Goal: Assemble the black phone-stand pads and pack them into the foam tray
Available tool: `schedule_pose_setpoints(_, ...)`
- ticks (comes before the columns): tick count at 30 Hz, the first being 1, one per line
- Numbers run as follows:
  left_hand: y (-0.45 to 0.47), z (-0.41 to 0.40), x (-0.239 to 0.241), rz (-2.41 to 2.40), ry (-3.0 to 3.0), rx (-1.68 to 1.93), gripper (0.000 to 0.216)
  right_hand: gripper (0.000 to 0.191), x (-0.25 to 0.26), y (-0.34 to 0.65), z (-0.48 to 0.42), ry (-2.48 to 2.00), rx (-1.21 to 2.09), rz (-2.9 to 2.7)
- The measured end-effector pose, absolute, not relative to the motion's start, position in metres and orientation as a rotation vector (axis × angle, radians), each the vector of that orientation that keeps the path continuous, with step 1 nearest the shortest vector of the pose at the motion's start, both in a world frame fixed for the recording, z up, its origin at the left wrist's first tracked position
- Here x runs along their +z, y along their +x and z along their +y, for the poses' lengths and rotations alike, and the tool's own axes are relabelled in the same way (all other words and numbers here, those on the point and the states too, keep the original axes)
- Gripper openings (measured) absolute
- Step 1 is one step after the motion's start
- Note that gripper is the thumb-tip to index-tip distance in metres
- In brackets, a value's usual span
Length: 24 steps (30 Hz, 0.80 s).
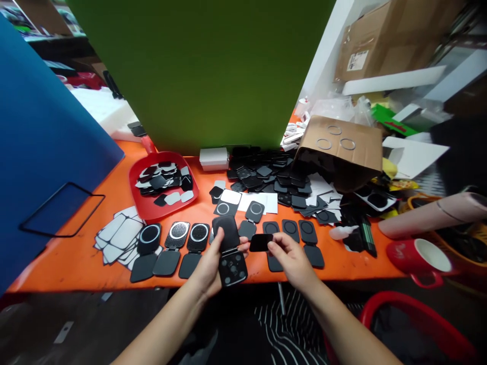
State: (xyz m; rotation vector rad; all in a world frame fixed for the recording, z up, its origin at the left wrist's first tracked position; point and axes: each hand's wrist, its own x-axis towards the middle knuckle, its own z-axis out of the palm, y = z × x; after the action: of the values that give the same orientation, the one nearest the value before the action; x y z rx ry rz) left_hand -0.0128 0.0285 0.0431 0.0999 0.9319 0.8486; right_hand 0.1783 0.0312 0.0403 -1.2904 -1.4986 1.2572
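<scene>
My left hand [208,266] grips a black hinged two-part holder [229,249], its upper flap up and a lower plate with round holes facing me. My right hand [289,258] pinches a small black rectangular pad [261,242] just to the right of that holder, close to its upper flap. Both hands hover over the front edge of the orange table [76,263]. On the table ahead lies a row of similar hinged holders [177,242], some with ringed faces.
A red scoop [150,200] holds black and white pads at left. White pads [119,235] lie beside it. A heap of black parts [274,177] spills from a tipped cardboard box [342,149]. A red mug [416,256] stands right. Green [205,71] and blue [41,152] panels rise behind.
</scene>
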Motion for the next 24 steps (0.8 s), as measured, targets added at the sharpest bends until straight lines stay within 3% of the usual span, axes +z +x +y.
schedule_pose_setpoints(5, -0.014, 0.032, 0.044, 0.778, 0.064, 0.909, 0.056, 0.027, 0.040, 0.163, 0.020, -1.344, 1.592, -1.386)
schedule_pose_setpoints(24, -0.001, 0.032, 0.039, 0.742, 0.160, 1.011, 0.058, 0.020, 0.039, 0.139, 0.014, -1.415, 1.370, -1.686)
